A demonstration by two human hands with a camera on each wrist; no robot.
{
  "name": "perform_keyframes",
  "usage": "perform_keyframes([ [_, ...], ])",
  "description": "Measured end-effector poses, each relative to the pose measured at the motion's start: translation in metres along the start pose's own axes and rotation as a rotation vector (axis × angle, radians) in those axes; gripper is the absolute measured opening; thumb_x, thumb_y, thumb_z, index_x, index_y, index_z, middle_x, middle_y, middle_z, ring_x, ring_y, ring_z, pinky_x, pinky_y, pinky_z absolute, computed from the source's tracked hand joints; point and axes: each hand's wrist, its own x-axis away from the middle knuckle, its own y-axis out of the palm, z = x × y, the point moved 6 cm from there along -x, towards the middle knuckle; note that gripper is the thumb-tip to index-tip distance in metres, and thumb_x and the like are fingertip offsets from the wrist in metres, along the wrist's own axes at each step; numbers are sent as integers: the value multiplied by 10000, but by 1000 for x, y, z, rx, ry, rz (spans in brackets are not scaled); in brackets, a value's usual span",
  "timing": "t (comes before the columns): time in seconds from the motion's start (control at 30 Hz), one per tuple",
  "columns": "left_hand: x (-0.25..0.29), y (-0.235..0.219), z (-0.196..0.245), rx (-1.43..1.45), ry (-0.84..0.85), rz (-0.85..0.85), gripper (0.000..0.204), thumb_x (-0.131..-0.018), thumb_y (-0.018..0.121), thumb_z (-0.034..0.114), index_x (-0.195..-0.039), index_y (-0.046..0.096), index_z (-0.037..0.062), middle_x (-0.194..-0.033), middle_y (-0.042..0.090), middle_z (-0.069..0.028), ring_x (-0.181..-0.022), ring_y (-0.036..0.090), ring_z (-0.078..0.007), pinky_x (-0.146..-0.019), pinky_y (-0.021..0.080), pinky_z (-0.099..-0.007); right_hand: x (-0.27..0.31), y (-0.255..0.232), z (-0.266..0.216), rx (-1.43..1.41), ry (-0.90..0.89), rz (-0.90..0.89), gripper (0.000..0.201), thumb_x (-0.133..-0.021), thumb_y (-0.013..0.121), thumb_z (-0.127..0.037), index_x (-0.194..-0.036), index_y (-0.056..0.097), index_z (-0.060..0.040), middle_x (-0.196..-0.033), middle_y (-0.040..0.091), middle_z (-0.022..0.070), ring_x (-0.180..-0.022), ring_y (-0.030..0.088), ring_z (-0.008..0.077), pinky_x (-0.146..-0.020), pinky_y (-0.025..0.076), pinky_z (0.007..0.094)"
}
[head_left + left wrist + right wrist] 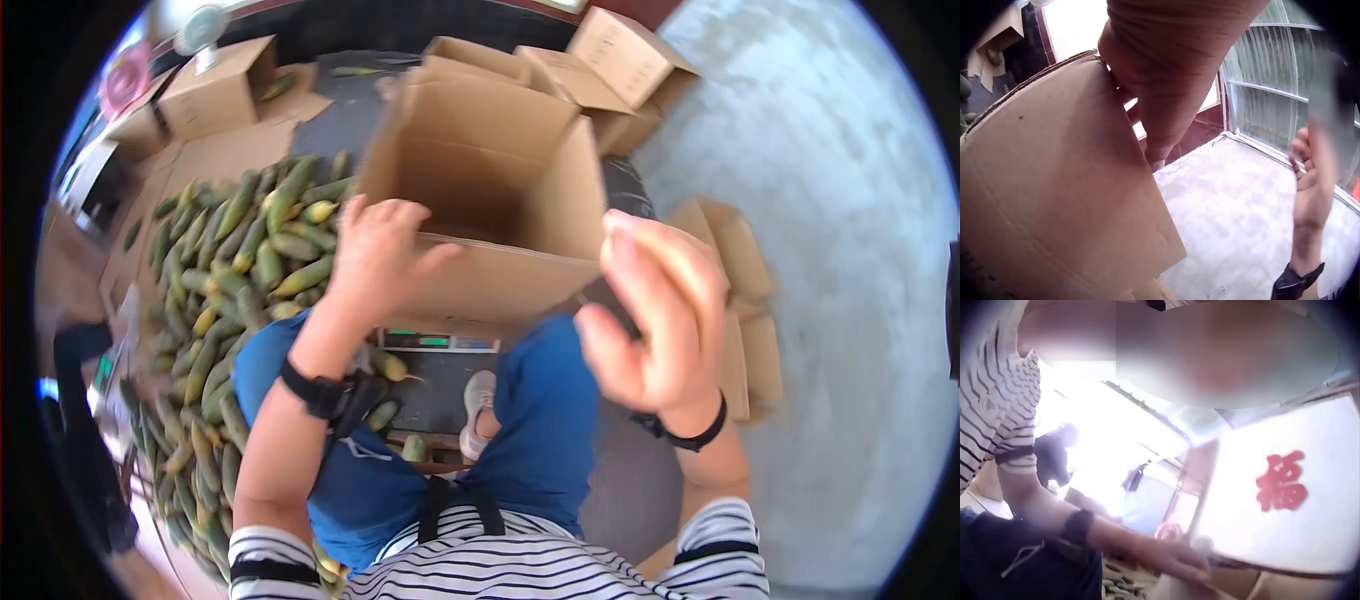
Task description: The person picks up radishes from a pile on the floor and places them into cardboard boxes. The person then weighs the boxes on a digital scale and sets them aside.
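A tall cardboard box (pixel 490 285) stands in front of my knees with its mouth up. My left hand (pixel 378 255) is at its near left corner, fingers over the rim and thumb stretched out to the side. Close up in the left wrist view, the same hand (pixel 1160 69) overlaps the edge of the box wall (pixel 1066 169). To the right of the box my right hand (pixel 660 315) is raised, its fingers loosely bent with nothing between them. A scale with a lit green display (pixel 435 341) shows low beside the box's near side.
A large heap of green and yellowish cucumber-like vegetables (pixel 215 285) lies at the left. More cardboard boxes (pixel 620 65) stand behind, and another open box (pixel 750 340) is on the right. A small fan (pixel 201 30) is at the back left. Pale concrete floor (pixel 830 220) spreads to the right.
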Motion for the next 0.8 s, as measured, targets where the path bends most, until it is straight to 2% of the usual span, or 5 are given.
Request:
perform_keyframes([
  [0.1,1,-1,6,83,1,99,455,-817,698,405,-1052,625,23,-1006,651,-129,-1029,597,-299,-1068,302,-487,-12,-45,-45,-71,-122,267,368,-791,673,-71,-1150,618,-8,-1139,614,183,-952,622,309,-811,503,385],
  [0.2,-1,-4,10,24,11,54,443,-820,705,376,-1068,611,21,-1011,651,-128,-1032,591,-305,-1072,302,-472,-14,-56,-74,-201,-208,412,353,-800,666,-79,-1145,622,-16,-1124,616,176,-942,621,300,-799,499,377],
  [0.57,5,-4,-4,115,-85,91,471,-863,662,346,-1188,548,25,-1072,631,-150,-1073,573,-294,-1094,264,-464,-45,11,-136,-388,-270,596,300,-835,640,-109,-1128,636,-44,-1070,623,152,-903,617,264,-756,484,348],
  [0.73,8,-36,13,343,-188,102,359,-873,633,196,-1165,568,-3,-1104,618,-151,-1078,566,-285,-987,397,-378,-48,18,-158,-399,-334,685,277,-851,628,-123,-1120,642,-57,-1046,626,142,-886,615,248,-736,478,334],
  [0.8,12,-51,26,362,-204,90,366,-873,632,193,-1172,565,-7,-1116,614,-151,-1084,564,-280,-984,400,-375,-44,10,-163,-419,-343,731,268,-858,623,-128,-1117,645,-63,-1036,627,137,-878,614,242,-728,475,329],
])
